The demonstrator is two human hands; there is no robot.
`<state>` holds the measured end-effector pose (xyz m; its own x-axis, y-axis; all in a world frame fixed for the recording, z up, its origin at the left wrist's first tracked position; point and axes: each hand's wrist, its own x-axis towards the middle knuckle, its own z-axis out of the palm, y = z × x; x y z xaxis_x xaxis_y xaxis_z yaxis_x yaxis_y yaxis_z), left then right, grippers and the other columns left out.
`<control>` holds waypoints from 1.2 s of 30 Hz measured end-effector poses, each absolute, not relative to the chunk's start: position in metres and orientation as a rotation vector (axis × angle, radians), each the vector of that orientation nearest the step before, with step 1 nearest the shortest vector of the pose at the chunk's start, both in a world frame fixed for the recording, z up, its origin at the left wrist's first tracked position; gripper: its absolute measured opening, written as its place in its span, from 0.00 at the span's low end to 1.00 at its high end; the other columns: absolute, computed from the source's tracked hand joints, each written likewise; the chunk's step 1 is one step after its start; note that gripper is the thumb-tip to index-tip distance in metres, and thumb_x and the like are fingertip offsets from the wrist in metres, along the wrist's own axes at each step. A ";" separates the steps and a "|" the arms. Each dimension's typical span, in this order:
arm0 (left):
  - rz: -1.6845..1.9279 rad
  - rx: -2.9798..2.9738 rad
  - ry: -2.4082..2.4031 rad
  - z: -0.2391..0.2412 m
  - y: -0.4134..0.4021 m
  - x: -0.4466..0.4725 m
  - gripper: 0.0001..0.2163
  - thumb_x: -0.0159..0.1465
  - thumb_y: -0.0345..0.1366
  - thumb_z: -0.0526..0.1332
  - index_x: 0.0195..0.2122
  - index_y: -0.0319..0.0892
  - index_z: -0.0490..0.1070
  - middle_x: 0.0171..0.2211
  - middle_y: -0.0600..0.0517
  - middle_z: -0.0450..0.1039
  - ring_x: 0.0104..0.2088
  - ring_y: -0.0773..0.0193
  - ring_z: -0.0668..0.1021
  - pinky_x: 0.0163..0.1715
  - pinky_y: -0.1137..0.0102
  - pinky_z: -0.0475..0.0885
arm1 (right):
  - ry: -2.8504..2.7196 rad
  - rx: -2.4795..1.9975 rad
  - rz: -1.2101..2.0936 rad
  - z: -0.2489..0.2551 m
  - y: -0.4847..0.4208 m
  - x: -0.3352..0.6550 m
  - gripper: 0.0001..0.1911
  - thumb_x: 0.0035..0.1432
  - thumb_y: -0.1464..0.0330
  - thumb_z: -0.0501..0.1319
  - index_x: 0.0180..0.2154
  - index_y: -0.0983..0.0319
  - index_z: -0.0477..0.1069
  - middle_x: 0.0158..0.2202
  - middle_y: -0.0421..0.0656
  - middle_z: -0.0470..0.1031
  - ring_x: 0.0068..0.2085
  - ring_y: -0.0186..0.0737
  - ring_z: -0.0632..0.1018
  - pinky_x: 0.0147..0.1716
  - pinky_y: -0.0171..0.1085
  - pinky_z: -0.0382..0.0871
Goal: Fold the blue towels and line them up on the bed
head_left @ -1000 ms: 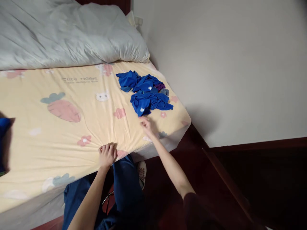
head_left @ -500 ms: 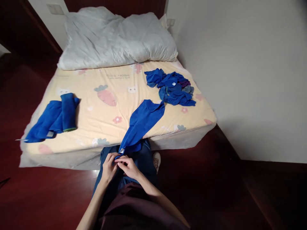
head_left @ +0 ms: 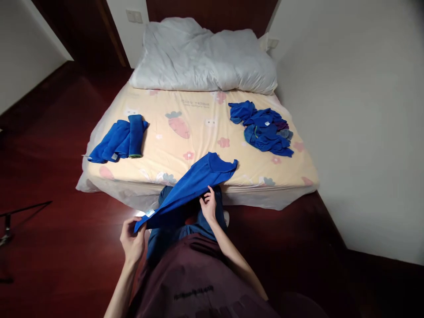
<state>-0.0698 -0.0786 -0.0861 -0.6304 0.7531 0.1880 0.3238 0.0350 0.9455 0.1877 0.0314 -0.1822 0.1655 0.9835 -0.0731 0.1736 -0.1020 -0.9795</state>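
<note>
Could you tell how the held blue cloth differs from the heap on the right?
The held cloth is stretched out; the heap is crumpled. The held cloth extends beyond the bed; the heap lies wholly on it. Both are mainly blue.

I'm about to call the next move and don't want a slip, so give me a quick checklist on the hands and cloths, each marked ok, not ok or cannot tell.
1. Left hand grips the blue cloth: ok, it pinches a corner near the white label.
2. Right hand grips the cloth: cannot tell; its fingertips are at the near edge, but a firm hold isn't clear.
3. Cloth lies flat on the bed: not ok, its far end is on the bed while the near end slants down to the left hand.
4. Cloth is clear of the loose pile on the right: ok, a gap shows.
5. Cloth is clear of the stacked cloths on the left: ok, they lie apart.
</note>
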 end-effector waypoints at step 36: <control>2.096 0.379 2.391 -0.044 -0.115 -0.231 0.07 0.56 0.35 0.62 0.32 0.39 0.66 0.26 0.58 0.62 0.27 0.71 0.66 0.36 0.70 0.70 | -2.362 -1.552 1.031 -0.128 -0.025 0.350 0.06 0.61 0.67 0.60 0.37 0.57 0.76 0.40 0.46 0.78 0.42 0.47 0.80 0.44 0.43 0.73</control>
